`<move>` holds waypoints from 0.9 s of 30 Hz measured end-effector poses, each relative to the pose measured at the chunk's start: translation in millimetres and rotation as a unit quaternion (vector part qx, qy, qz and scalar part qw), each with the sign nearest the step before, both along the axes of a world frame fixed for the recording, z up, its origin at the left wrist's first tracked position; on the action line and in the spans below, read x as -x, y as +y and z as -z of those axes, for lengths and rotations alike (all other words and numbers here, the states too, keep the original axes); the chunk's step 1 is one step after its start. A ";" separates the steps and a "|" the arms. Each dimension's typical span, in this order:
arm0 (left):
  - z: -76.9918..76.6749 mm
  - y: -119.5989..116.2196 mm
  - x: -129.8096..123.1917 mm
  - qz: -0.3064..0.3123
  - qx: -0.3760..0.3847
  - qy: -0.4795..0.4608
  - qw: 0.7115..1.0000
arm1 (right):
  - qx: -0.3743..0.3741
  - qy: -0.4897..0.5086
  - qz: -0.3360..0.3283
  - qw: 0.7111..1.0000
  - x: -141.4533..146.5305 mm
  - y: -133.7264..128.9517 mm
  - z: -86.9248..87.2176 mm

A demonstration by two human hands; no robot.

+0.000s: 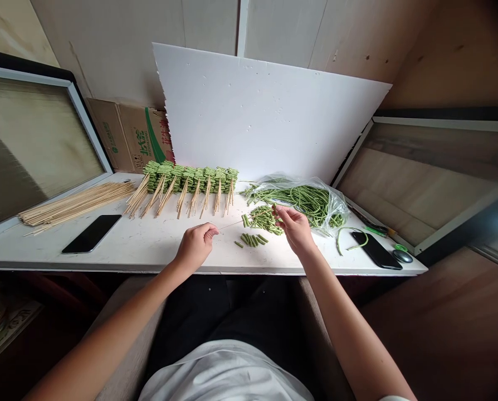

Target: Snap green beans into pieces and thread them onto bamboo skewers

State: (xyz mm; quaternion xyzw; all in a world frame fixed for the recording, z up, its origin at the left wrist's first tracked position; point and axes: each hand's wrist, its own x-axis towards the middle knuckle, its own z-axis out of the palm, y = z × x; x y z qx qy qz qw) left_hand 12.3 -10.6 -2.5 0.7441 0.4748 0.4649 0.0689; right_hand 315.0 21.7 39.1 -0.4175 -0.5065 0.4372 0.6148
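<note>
My left hand (pixel 196 245) is closed around a thin bamboo skewer (pixel 231 225) that points right. A cut piece of green bean (pixel 245 220) shows at the skewer's far end; whether it is threaded on I cannot tell. Pinched between the thumb and fingers of my right hand (pixel 294 227) is a short green bean piece (pixel 274 209). Below and beyond the hands lies a heap of cut bean pieces (pixel 262 218), with a smaller row of pieces (pixel 253 240) nearer the table edge.
Stacked bean skewers (pixel 193 181) stand at the back left, beside loose bamboo skewers (pixel 77 203). A plastic bag of long beans (pixel 303 200) lies behind my right hand. Phones (pixel 92 234) (pixel 376 250) lie at both sides. A white foam board (pixel 269 111) leans behind.
</note>
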 end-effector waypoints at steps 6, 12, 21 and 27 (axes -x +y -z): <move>2.8 1.7 1.1 -0.004 0.000 0.003 1.000 | -0.016 -0.002 0.017 1.000 7.2 -0.7 4.5; 0.6 0.7 0.7 -0.011 0.001 0.005 1.000 | -0.025 -0.014 0.034 0.999 8.6 1.4 7.9; -5.7 -2.3 1.2 -0.019 -0.007 -0.010 1.000 | -0.009 0.052 0.025 0.998 5.3 1.2 2.8; -3.2 -1.7 -0.3 -0.012 -0.010 -0.009 1.000 | 0.027 0.084 -0.012 0.996 9.8 -0.5 4.0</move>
